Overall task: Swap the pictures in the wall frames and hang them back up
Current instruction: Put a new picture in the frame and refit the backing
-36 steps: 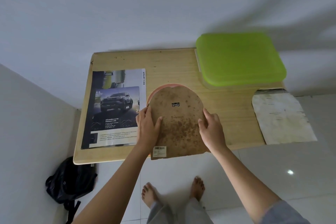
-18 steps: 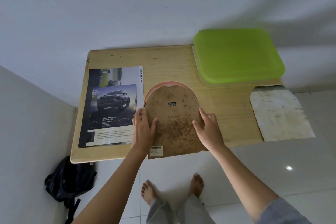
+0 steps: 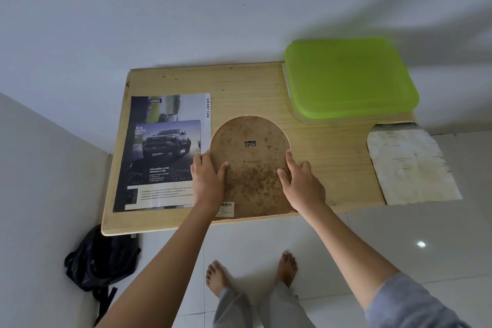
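Observation:
An arch-shaped frame lies face down on the wooden table. Its brown, stained backing board faces up, with a small metal hanger near the top and a barcode sticker at the bottom left. Only a thin pink rim of the frame shows at the arch. My left hand grips the board's left edge, thumb on top. My right hand holds the right edge, thumb on the board and index finger along the side. A car poster lies just left of the frame. An arch-shaped stained paper lies at the table's right end.
A clear box with a green lid stands at the back right of the table, against the white wall. A black backpack sits on the tiled floor under the table's left corner. My bare feet stand on the floor in front of the table.
Both hands have slid the backing board away from me; it overhung the table's front edge and now lies over the pink frame, hiding most of the rim.

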### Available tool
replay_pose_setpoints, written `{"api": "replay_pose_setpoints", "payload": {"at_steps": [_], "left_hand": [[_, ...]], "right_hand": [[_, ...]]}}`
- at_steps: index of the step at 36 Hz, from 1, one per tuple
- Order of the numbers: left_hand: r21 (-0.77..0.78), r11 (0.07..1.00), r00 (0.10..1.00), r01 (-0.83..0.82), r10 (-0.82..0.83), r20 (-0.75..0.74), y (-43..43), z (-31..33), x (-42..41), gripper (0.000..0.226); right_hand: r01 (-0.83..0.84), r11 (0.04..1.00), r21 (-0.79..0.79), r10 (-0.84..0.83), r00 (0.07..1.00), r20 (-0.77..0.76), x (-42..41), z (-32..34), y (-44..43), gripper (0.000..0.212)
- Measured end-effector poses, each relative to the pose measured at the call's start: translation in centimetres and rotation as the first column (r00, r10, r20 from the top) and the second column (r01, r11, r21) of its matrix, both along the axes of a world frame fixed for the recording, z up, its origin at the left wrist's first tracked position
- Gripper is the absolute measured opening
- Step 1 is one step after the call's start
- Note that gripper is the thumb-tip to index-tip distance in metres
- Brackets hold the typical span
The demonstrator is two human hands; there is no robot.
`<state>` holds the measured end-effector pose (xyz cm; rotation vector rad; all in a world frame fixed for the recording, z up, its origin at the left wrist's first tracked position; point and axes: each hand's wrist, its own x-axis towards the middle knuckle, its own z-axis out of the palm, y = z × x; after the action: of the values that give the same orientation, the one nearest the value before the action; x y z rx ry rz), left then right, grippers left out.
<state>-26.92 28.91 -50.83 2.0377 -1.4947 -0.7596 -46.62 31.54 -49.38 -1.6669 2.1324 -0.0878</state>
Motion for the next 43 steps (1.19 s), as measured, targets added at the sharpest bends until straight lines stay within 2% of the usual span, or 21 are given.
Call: {"api": "replay_pose_setpoints", "payload": {"at_steps": [3,7,12,15,18,33,36,39,43], "left_hand": [[-0.011,1.000,1.000,-0.011,0.011,-0.014,0.0,0.0,-0.1,0.050],[-0.022,0.998,0.999,0.051,-0.051,-0.005,0.5,-0.1,0.2,0.057],[0.052,0.974,0.974,0.220,-0.216,-0.072,1.8,-0.1,1.2,0.092],[0.113,0.946,0.952,0.305,-0.299,-0.062,2.1,0.0,1.7,0.113],[0.136,0.939,0.949,0.314,-0.312,-0.037,2.0,-0.1,1.9,0.118],[0.128,0.945,0.952,0.302,-0.305,0.003,2.0,0.3,1.7,0.112],[0.169,0.927,0.937,0.335,-0.347,0.043,1.9,0.8,1.7,0.111],[0.208,0.906,0.915,0.368,-0.393,0.095,2.0,1.3,1.8,0.111],[0.141,0.866,0.834,0.480,-0.500,0.235,2.8,1.6,2.0,0.099]], "right_hand": [[-0.009,1.000,-0.008,0.009,1.000,0.016,-0.1,0.0,0.0,0.055],[-0.029,0.999,-0.044,0.036,0.988,0.152,-0.9,0.0,0.4,0.063],[-0.044,0.999,-0.029,0.052,0.904,0.425,-2.2,0.0,1.6,0.084],[-0.054,0.999,0.004,0.047,0.887,0.458,-2.4,-0.1,1.6,0.091],[-0.043,0.999,-0.004,0.041,0.896,0.441,-2.2,-0.4,1.3,0.093],[0.025,1.000,0.002,-0.023,0.912,0.409,-1.4,-0.5,1.2,0.092],[0.003,1.000,-0.007,-0.001,0.965,0.261,-0.9,0.2,1.5,0.087],[-0.071,0.988,-0.138,0.086,0.991,0.100,-0.3,0.7,2.2,0.077],[-0.222,0.937,-0.269,0.237,0.971,0.023,0.6,0.5,2.9,0.063]]}}
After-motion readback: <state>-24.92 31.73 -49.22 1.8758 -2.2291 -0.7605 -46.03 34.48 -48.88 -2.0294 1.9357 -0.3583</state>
